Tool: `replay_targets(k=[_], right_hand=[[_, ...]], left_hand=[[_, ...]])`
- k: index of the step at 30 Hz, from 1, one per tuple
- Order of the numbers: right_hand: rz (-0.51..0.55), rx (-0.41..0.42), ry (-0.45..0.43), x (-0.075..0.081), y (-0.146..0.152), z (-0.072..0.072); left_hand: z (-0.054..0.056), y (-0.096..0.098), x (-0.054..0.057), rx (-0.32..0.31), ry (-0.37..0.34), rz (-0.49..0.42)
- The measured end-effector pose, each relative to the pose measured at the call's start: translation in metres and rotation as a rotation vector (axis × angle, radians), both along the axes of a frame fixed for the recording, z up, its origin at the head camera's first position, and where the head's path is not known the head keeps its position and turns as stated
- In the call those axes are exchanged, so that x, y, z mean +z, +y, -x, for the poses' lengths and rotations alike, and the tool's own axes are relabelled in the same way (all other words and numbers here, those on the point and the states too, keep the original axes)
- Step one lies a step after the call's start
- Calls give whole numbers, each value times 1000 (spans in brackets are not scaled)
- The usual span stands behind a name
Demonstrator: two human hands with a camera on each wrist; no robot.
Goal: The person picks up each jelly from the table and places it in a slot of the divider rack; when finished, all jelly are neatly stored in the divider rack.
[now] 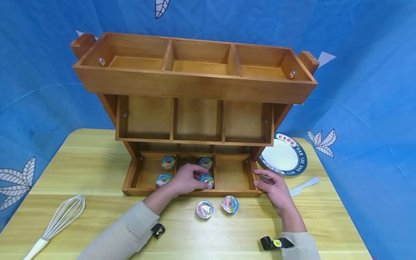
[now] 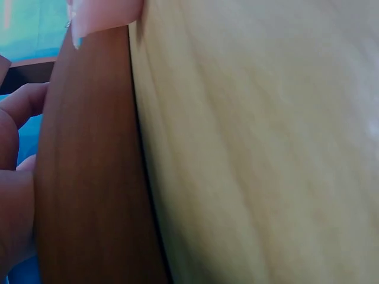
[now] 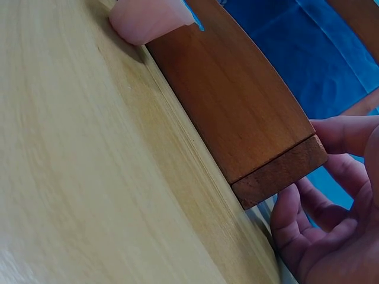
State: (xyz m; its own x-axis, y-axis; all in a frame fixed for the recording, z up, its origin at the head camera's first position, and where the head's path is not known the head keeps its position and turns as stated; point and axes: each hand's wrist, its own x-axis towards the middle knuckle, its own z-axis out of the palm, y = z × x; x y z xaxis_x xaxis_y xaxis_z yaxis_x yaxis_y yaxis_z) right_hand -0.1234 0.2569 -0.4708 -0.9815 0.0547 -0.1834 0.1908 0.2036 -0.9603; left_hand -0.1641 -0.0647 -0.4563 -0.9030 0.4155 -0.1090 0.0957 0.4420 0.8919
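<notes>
A wooden three-tier organizer (image 1: pixel 195 81) stands on the table, each tier split into three compartments. My left hand (image 1: pixel 188 177) reaches into the middle compartment of the bottom tray (image 1: pixel 152 192) and pinches a small jelly cup (image 1: pixel 208 181) with a blue-rimmed foil lid. Behind that sits another jelly cup (image 1: pixel 206 163). Two more stand in the left compartment, a rear cup (image 1: pixel 168 162) and a front cup (image 1: pixel 163 179). My right hand (image 1: pixel 277 186) grips the bottom tray's right end; its curled fingers (image 3: pixel 287 216) show at the corner in the right wrist view.
Two pinkish jelly cups, one left (image 1: pixel 204 209) and one right (image 1: pixel 230 204), are on the table before the tray. A whisk (image 1: pixel 63 218) lies at the left. On the right are a round plate (image 1: pixel 281 155) with a dark rim and a white spreader (image 1: pixel 305 186).
</notes>
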Motion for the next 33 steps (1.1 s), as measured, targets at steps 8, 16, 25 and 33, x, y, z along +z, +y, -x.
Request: replay_targets(k=[8,16,25,33], right_hand=[[-11,-3,-12,2,0,0],[-14,-5,-5,1,-1,0],[-5,-3,8,2,-2,0],[-17,3,-16,-1,1,0]], left_hand=[[-8,-5,7,50,56,-70],[-32,-10,17,83,178,-153],[-67,-14,19,177,271,-154],[-93,-18,14,156,126,-154]])
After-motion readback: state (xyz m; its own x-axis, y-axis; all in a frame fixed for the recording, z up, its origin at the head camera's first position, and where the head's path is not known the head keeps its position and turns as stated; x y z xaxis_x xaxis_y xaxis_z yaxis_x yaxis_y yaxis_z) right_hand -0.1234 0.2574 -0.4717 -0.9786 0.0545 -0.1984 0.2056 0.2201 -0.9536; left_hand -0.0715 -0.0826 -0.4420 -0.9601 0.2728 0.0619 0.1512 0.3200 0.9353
